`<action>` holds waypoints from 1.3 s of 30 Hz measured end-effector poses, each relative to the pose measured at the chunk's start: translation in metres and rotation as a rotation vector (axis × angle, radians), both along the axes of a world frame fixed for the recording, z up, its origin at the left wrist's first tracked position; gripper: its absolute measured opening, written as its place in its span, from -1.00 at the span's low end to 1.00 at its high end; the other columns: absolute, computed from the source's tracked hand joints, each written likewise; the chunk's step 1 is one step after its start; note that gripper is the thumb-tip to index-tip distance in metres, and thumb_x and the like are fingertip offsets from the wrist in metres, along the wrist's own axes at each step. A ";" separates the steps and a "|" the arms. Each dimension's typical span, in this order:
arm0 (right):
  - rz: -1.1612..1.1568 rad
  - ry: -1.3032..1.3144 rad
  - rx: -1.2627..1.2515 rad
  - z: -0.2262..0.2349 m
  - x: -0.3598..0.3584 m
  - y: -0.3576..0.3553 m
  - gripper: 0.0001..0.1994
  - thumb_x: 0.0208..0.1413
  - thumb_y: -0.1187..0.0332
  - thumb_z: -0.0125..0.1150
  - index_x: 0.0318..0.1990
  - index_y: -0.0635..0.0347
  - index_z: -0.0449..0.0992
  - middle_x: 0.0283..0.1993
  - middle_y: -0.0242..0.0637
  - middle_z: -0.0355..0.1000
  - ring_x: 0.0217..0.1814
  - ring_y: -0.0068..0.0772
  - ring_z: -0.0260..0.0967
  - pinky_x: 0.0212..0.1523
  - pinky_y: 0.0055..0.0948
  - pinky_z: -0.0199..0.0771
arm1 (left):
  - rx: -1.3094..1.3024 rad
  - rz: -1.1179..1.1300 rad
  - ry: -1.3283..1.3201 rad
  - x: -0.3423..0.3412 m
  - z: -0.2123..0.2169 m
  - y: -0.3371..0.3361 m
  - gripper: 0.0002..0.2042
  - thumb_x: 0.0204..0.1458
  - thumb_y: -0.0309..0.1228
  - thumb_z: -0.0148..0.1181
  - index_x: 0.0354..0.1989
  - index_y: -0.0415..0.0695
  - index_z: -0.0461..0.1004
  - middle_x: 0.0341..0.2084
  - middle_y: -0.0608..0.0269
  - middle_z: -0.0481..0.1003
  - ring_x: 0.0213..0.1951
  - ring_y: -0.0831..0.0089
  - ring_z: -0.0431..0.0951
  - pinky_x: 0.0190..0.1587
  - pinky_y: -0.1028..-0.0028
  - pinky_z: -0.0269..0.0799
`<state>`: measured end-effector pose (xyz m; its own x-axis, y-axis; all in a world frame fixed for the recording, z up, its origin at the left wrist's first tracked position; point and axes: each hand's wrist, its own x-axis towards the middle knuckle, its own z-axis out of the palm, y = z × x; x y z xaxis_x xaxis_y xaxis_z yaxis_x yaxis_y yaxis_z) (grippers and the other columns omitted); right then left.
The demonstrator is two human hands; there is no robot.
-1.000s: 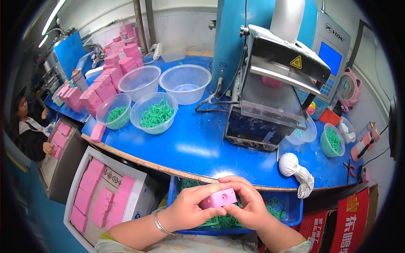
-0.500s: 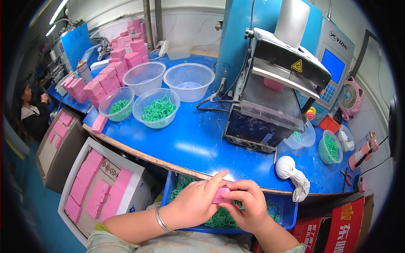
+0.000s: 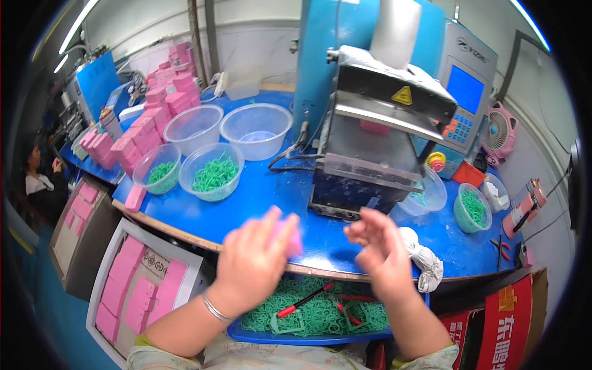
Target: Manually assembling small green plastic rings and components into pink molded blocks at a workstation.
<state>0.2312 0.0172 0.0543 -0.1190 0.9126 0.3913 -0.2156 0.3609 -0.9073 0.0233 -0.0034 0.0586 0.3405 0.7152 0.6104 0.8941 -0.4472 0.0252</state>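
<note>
A small pink block [image 3: 291, 238], blurred by motion, is gripped in my left hand [image 3: 251, 262] over the table's front edge. My right hand [image 3: 383, 253] is apart from it, nothing in its loosely curled, spread fingers, near a white cloth bundle [image 3: 422, 259]. Below both hands is a blue tray [image 3: 246, 336] full of green plastic pieces [image 3: 265, 317]. On those pieces lie a black and red pen-like tool [image 3: 303, 301] and red-handled pliers [image 3: 349, 313]. Beyond my hands stands a press machine [image 3: 370, 160], with pink showing under its head.
Clear plastic bowls [image 3: 256, 132] stand on the blue table [image 3: 185, 213], some holding green pieces. Stacked pink blocks [image 3: 143, 132] fill the back left. A white box [image 3: 192, 271] of pink blocks sits at lower left, a red carton [image 3: 505, 327] at lower right. Another person [image 3: 46, 185] is far left.
My hands have parted and moved forward over the table edge. The pink block, between both hands before, is now in my left hand alone. More of the tray and its tools shows.
</note>
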 end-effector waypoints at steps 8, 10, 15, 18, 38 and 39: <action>0.240 0.297 -0.463 0.047 0.042 0.042 -0.56 0.20 0.13 -0.25 -0.18 0.38 0.42 -0.43 -0.07 0.44 -0.51 -0.34 0.41 -0.51 -0.50 0.40 | -0.592 -0.140 0.054 -0.035 0.020 0.008 -0.17 -0.44 -0.30 0.44 0.10 -0.24 0.15 0.02 -0.02 0.23 -0.06 0.05 0.33 0.01 0.30 0.28; 0.363 0.307 -0.474 0.043 0.040 0.020 -0.58 0.17 0.17 -0.25 -0.19 0.39 0.43 -0.41 -0.05 0.45 -0.49 -0.33 0.42 -0.49 -0.47 0.41 | -0.655 -0.133 -0.047 -0.050 0.020 0.008 -0.22 -0.46 -0.38 0.43 0.05 -0.26 0.17 -0.05 -0.04 0.24 -0.05 0.05 0.33 0.01 0.32 0.28; 0.638 0.589 -0.634 0.030 0.048 -0.031 -0.35 0.04 0.39 -0.15 0.28 0.30 -0.25 -0.01 0.42 0.22 -0.34 0.09 0.46 -0.44 -0.30 0.52 | -0.393 -0.064 -0.469 -0.059 0.030 0.001 -0.22 -0.41 -0.32 0.45 0.06 -0.25 0.16 -0.10 0.03 0.26 -0.03 0.18 0.33 -0.02 0.33 0.31; 0.905 0.562 -0.632 0.017 0.060 -0.025 -0.32 0.09 0.48 -0.15 0.30 0.24 -0.35 0.04 0.38 0.19 -0.31 0.07 0.47 -0.43 -0.30 0.53 | -0.071 -0.241 -0.391 -0.040 0.050 -0.005 -0.14 -0.46 -0.27 0.49 0.09 -0.33 0.18 -0.06 -0.04 0.26 -0.02 0.09 0.33 0.01 0.31 0.29; 0.829 0.041 -0.809 -0.024 0.031 -0.064 -0.53 0.16 0.51 -0.13 0.24 0.27 0.02 0.01 0.02 0.32 -0.12 -0.31 0.41 -0.16 -0.49 0.43 | -0.107 -0.580 -0.243 -0.010 0.008 -0.014 -0.46 -0.28 -0.27 0.34 -0.07 -0.04 0.25 -0.03 0.00 0.32 0.08 0.01 0.30 0.16 0.06 0.08; 0.874 -0.031 -0.758 -0.034 0.031 -0.066 -0.59 0.15 0.52 -0.12 0.17 0.32 0.10 -0.01 0.03 0.33 -0.14 -0.30 0.41 -0.16 -0.46 0.43 | 0.001 -0.565 -0.178 -0.007 0.004 -0.017 -0.52 -0.24 -0.24 0.30 -0.09 0.06 0.27 -0.04 0.08 0.32 0.07 0.05 0.31 0.16 0.01 0.07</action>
